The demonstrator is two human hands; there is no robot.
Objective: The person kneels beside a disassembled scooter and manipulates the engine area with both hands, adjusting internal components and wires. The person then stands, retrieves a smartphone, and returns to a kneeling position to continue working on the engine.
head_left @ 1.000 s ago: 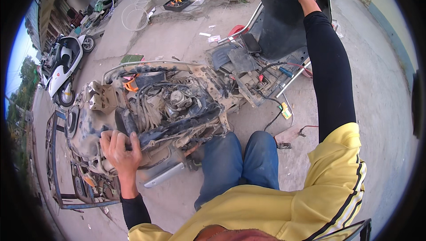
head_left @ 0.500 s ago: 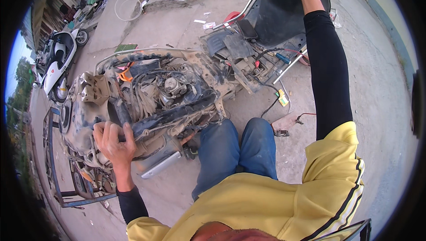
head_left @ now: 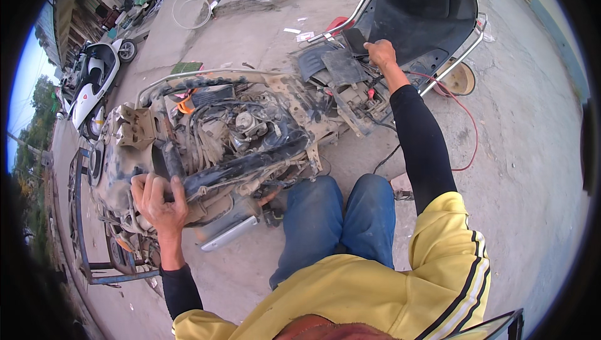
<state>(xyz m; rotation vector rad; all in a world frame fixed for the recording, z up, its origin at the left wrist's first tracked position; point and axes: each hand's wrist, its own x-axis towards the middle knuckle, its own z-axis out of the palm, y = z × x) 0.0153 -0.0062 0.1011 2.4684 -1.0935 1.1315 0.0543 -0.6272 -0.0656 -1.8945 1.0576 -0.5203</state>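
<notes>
Concrete ground (head_left: 526,215), pale and gritty, spreads under everything, with a white scooter (head_left: 94,86) well off to the left. Nearest and largest is the stripped scooter (head_left: 225,152), stretching leftward in front of the person's knees; it looks heavy and stiff, best held by bare steel, and its dust could let fingers slip. At its far right end rises the black shield (head_left: 419,8), seemingly light, slightly springy plastic, safer taken by a firm edge than a thin corner. Along the near side runs the dark rail (head_left: 253,166), which looks rigid and offers the surest hold (the cables around the engine (head_left: 250,124) look soft and easily strained).

Over the scooter's near left edge lies the left grip (head_left: 159,201), fingers curled, thumb spread from them; how firmly it holds, I cannot tell. The right grip (head_left: 382,55) is bent inward at the foot of the shield, and whether it pinches anything is hidden. Just beside its fingertips are a thin, dusty plate (head_left: 343,67), probably light and brittle, and a small black box (head_left: 354,41), likely smooth, light and best taken by its sides.
</notes>
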